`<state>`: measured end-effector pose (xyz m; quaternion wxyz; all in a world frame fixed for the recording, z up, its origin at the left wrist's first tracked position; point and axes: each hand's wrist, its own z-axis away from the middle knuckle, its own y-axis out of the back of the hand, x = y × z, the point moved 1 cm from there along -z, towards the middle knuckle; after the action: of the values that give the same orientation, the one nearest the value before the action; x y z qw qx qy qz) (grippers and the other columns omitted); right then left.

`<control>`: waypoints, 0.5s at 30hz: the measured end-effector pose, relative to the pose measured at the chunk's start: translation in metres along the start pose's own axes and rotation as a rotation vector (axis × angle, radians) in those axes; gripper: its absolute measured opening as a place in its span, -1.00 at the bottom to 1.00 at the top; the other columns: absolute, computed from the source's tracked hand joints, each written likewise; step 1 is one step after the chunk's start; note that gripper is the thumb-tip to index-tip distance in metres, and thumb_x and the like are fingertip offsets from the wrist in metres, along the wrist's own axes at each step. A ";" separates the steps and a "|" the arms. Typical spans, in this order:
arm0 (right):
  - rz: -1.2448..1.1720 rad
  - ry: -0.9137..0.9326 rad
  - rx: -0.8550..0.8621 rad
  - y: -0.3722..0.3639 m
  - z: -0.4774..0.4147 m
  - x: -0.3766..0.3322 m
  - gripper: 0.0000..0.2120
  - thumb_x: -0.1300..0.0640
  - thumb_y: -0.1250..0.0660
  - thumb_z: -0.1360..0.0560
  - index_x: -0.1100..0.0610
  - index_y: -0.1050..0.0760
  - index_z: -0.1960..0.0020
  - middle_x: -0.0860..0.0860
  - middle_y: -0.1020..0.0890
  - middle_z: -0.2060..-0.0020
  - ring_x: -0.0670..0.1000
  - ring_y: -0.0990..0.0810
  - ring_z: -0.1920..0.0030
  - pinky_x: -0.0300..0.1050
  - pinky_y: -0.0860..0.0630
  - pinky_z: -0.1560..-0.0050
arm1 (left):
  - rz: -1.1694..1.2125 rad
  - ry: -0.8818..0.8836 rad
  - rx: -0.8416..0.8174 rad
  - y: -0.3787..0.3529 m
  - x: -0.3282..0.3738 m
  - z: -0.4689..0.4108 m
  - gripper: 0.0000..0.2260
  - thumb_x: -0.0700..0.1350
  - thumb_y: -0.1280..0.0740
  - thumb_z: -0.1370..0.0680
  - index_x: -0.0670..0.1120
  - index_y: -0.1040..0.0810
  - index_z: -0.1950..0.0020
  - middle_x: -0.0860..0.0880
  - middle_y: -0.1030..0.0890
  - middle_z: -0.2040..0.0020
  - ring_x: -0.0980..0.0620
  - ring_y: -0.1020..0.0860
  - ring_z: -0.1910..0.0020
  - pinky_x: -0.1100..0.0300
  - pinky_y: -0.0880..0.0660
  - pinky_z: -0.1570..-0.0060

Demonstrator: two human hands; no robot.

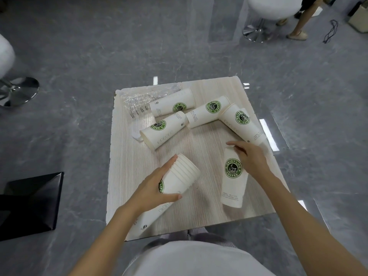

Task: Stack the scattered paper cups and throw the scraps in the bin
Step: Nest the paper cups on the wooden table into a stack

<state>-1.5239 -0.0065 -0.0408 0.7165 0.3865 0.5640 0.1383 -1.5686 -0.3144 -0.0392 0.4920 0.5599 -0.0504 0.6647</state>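
Since the pale wood-grain tabletop (203, 212), with an angular black bin (29, 204) on the floor off its left edge, carries only lying stacks of smooth tapered paper cups, stacking looks under way. The left hand (153, 188) wraps fingers and thumb round the ridged-rim stack (183, 176) at the near left corner, while the right hand (251, 158) drapes curved fingers over the logo stack (234, 184) by the near right edge; its hold I cannot tell. Next, that stack's narrow base must be aligned with the open mouth; the crinkled clear wrapper (137, 102) at the far left corner and the white scrap (136, 134) await binning.
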 end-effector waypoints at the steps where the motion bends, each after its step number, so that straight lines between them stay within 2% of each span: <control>1: -0.044 -0.014 0.026 0.001 -0.001 -0.004 -0.73 0.27 -0.22 -0.56 0.06 -0.60 -0.15 -0.03 -0.65 -0.03 -0.05 -0.56 -0.03 -0.26 -0.42 -0.01 | 0.005 -0.002 -0.003 0.001 -0.001 0.001 -0.10 0.25 -0.48 -0.29 0.48 0.01 -0.46 0.25 -0.29 -0.45 0.20 -0.32 -0.40 0.03 -0.33 -0.39; 3: -0.155 -0.036 0.107 0.005 -0.003 -0.014 -0.72 0.26 -0.20 -0.58 0.06 -0.59 -0.17 -0.05 -0.63 -0.06 -0.08 -0.54 -0.06 -0.38 -0.41 0.04 | 0.019 -0.005 -0.012 0.003 -0.003 0.003 -0.10 0.23 -0.49 -0.29 0.47 -0.01 -0.47 0.28 -0.27 -0.47 0.24 -0.29 -0.42 0.06 -0.31 -0.41; 6: -0.378 -0.051 0.271 0.010 -0.006 -0.032 -0.71 0.28 -0.17 -0.58 0.09 -0.56 -0.20 -0.06 -0.59 -0.12 -0.12 -0.52 -0.13 -0.56 -0.38 0.00 | 0.034 -0.007 -0.024 0.006 -0.005 0.006 -0.10 0.21 -0.49 -0.28 0.47 -0.03 -0.47 0.29 -0.26 -0.47 0.27 -0.28 -0.42 0.11 -0.29 -0.42; 10: -0.529 -0.039 0.386 0.011 -0.009 -0.049 -0.70 0.31 -0.15 -0.59 0.14 -0.55 -0.22 -0.04 -0.59 -0.15 -0.14 -0.52 -0.17 -0.49 -0.41 -0.09 | 0.033 -0.006 -0.030 0.008 -0.007 0.010 -0.09 0.19 -0.52 -0.28 0.48 -0.03 -0.46 0.27 -0.31 -0.45 0.24 -0.31 -0.40 0.08 -0.31 -0.41; 13: -0.588 -0.043 0.356 0.003 -0.006 -0.061 -0.71 0.32 -0.15 -0.59 0.16 -0.54 -0.22 -0.08 -0.59 -0.11 -0.26 -0.52 -0.11 -0.50 -0.40 -0.07 | 0.033 -0.022 -0.021 0.008 -0.005 0.011 -0.09 0.17 -0.53 -0.30 0.47 -0.04 -0.46 0.30 -0.30 -0.45 0.26 -0.30 -0.40 0.08 -0.31 -0.41; 15: -0.632 -0.025 0.304 -0.007 -0.002 -0.068 -0.71 0.33 -0.15 -0.58 0.13 -0.56 -0.18 -0.10 -0.61 -0.07 -0.29 -0.54 -0.09 -0.44 -0.42 -0.10 | 0.039 -0.031 -0.011 0.007 -0.003 0.012 -0.09 0.12 -0.55 -0.32 0.47 -0.04 -0.47 0.32 -0.28 -0.45 0.29 -0.29 -0.41 0.09 -0.30 -0.41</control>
<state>-1.5497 -0.0538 0.0019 0.6650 0.2969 0.6612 -0.1804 -1.5662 -0.3272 -0.0340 0.4810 0.5665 -0.0727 0.6651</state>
